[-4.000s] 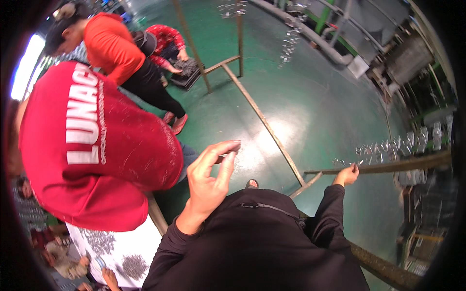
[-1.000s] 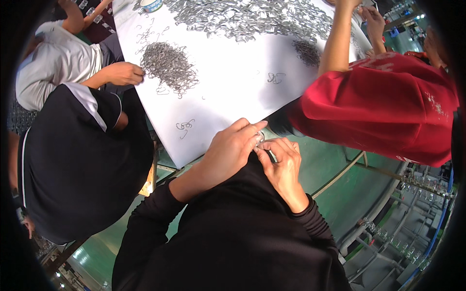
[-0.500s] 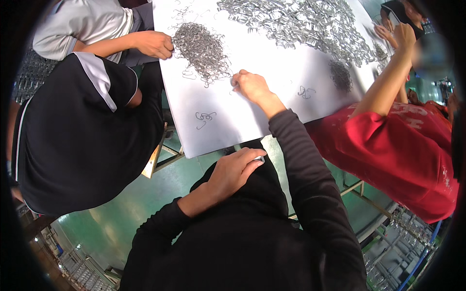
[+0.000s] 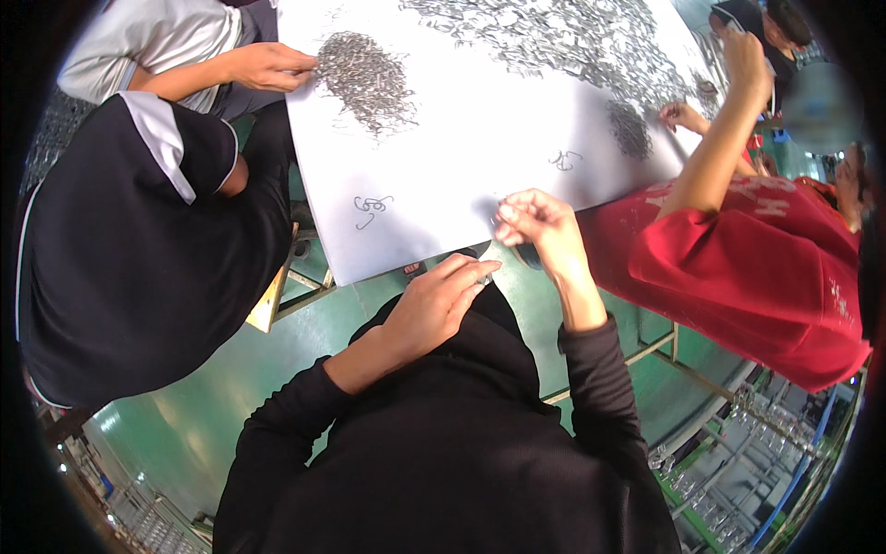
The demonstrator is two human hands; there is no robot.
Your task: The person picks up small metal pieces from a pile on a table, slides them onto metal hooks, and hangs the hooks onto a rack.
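Note:
My left hand (image 4: 429, 303) is closed over my lap, just off the table's near edge. Between its thumb and fingers shows a small shiny metal piece (image 4: 486, 278), mostly covered. To its right, my right hand (image 4: 544, 231) is raised at the edge of the white table (image 4: 434, 189), fingertips pinched. Motion blur and the fingers hide what the pinch holds, if anything. A heap of thin wire hooks (image 4: 367, 83) lies farther off on the table. Several loose hooks (image 4: 372, 210) lie near the table's front left corner.
Flat metal pieces (image 4: 563, 42) spread across the far table, with a small dark heap (image 4: 630, 129) at the right and a few hooks (image 4: 565, 161) nearer. Co-workers sit close on both sides, one in a red shirt (image 4: 729, 277), another in a black shirt (image 4: 148, 249).
My right hand has drawn back from beside the hook heap toward my left hand at the table's near edge. My left hand stays nearly in place, still closed on the metal piece.

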